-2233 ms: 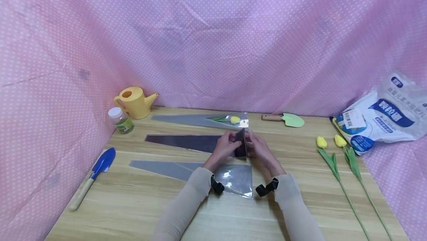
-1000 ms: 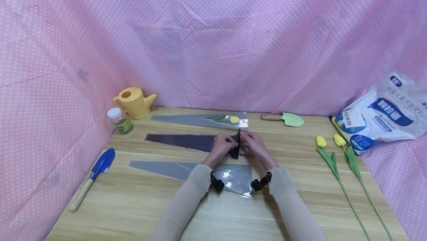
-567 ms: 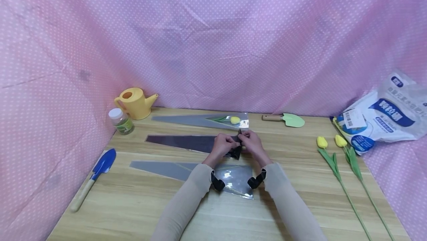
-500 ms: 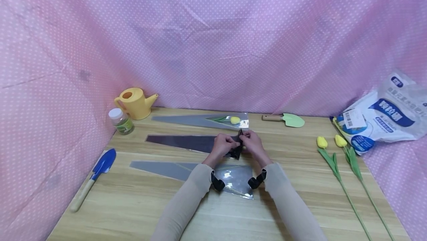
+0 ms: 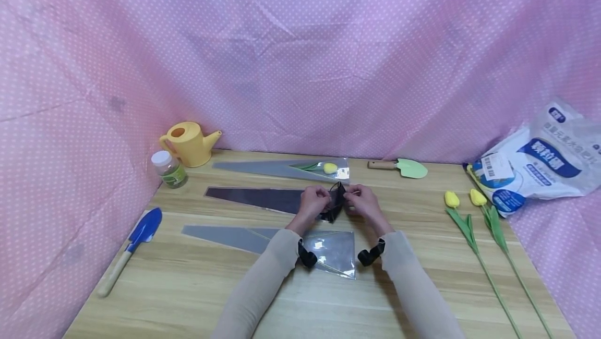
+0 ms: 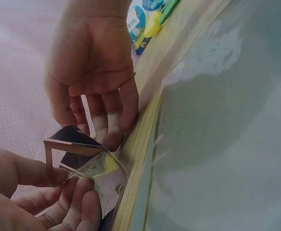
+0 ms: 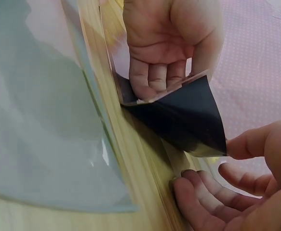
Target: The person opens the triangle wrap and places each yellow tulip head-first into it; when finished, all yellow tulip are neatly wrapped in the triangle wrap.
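Observation:
A long tapered flower sleeve (image 5: 263,200), dark-backed with a clear film front, lies in the middle row in the head view. Its wide right end is bent up off the table and gapes. My left hand (image 5: 313,204) pinches the film edge between thumb and curled fingers. On the other side my right hand (image 5: 366,203) is at the raised dark flap (image 7: 183,115). In the right wrist view its thumb tip meets the flap's corner, and the other fingers (image 7: 212,195) spread loosely below it, apart from the flap.
Behind lies a grey sleeve (image 5: 253,168) with a yellow tulip (image 5: 330,168) in it; another grey sleeve (image 5: 220,235) lies in front. Two tulips (image 5: 474,245), a fertiliser bag (image 5: 540,159), green trowel (image 5: 410,168), blue trowel (image 5: 147,227), jar (image 5: 170,172) and yellow watering can (image 5: 190,146) stand around.
My right hand has come in to the sleeve's end, gripped the flap, then drawn slightly to the right. The sleeve's mouth has opened wider. My left hand keeps its hold, almost unmoved.

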Tool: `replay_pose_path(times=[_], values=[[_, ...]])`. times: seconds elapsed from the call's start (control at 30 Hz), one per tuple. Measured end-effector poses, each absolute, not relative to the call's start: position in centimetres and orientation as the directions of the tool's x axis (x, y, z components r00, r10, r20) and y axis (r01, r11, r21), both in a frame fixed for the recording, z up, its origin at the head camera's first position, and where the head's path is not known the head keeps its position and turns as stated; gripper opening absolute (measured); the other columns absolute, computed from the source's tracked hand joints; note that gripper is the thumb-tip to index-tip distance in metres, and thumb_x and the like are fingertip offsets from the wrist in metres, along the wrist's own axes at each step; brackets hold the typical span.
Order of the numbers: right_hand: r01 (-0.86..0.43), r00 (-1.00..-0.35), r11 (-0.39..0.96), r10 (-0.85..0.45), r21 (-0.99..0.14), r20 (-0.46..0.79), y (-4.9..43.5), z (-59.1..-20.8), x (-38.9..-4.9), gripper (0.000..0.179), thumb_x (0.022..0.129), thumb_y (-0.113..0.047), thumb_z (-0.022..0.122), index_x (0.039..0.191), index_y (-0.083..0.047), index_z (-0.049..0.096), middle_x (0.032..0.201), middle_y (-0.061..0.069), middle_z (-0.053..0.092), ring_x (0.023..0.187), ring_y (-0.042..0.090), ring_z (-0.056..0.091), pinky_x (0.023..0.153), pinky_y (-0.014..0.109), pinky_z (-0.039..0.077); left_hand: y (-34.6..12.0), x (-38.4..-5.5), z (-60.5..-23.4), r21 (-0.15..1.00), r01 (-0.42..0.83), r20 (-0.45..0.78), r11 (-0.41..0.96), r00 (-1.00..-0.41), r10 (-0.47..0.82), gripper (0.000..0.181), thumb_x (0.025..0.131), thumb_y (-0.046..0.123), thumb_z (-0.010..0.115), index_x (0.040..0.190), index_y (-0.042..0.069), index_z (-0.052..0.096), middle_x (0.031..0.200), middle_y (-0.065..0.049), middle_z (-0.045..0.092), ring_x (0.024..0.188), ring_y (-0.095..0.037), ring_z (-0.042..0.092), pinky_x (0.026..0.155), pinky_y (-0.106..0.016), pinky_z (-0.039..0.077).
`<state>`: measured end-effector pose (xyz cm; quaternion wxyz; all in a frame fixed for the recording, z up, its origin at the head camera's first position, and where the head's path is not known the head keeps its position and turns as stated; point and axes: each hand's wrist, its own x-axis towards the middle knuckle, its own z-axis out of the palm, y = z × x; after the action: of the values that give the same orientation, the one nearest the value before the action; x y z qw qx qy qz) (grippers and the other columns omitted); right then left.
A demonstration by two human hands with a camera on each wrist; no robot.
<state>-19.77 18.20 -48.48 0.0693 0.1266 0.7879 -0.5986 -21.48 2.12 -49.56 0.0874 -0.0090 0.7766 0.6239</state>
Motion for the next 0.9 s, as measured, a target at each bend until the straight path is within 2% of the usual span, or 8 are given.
replay_pose_path(times=[0.17, 0.43, 0.63, 0.9], values=[[0.282, -0.959, 0.279, 0.117, -0.918, -0.259, 18.7, -48.7, -19.8, 0.025, 0.094, -0.007, 0.061, 0.115, 0.006, 0.058, 0.097, 0.01, 0.062, 0.078, 0.013, 0.065, 0.066, 0.029, 0.061, 2.4, -21.3, -49.6, 0.971, -0.112, -0.13, 0.213, -0.989, 0.07, 0.007, 0.082, -0.008, 0.063, 0.086, -0.006, 0.068, 0.064, 0.001, 0.056, 0.051, -0.008, 0.055, 0.047, -0.019, 0.05], [0.276, -0.961, 0.32, 0.116, -0.906, -0.252, 19.2, -48.7, -19.8, 0.024, 0.09, -0.003, 0.065, 0.112, 0.007, 0.06, 0.091, 0.006, 0.061, 0.077, 0.011, 0.062, 0.064, 0.027, 0.06, 2.4, -21.1, -49.5, 0.974, -0.121, -0.132, 0.193, -0.99, 0.042, 0.013, 0.078, -0.005, 0.059, 0.081, -0.007, 0.072, 0.057, 0.001, 0.06, 0.046, -0.008, 0.055, 0.044, -0.022, 0.05], [0.25, -0.968, 0.363, 0.108, -0.898, -0.227, 19.3, -48.7, -19.9, 0.023, 0.088, -0.002, 0.066, 0.109, 0.006, 0.061, 0.089, 0.006, 0.061, 0.075, 0.011, 0.061, 0.062, 0.025, 0.059, 2.3, -21.2, -49.4, 0.971, -0.129, -0.143, 0.201, -0.988, 0.056, 0.015, 0.079, -0.004, 0.06, 0.082, -0.008, 0.074, 0.055, -0.003, 0.062, 0.046, -0.009, 0.057, 0.045, -0.023, 0.051], [0.243, -0.969, 0.397, 0.067, -0.885, -0.237, 19.2, -48.5, -19.8, 0.023, 0.093, -0.006, 0.064, 0.113, 0.005, 0.06, 0.096, 0.011, 0.063, 0.077, 0.013, 0.063, 0.064, 0.025, 0.059, 2.3, -21.3, -49.8, 0.963, -0.098, -0.118, 0.249, -0.991, 0.067, 0.012, 0.081, -0.004, 0.064, 0.08, -0.008, 0.075, 0.056, 0.0, 0.06, 0.046, -0.006, 0.054, 0.045, -0.02, 0.049]])
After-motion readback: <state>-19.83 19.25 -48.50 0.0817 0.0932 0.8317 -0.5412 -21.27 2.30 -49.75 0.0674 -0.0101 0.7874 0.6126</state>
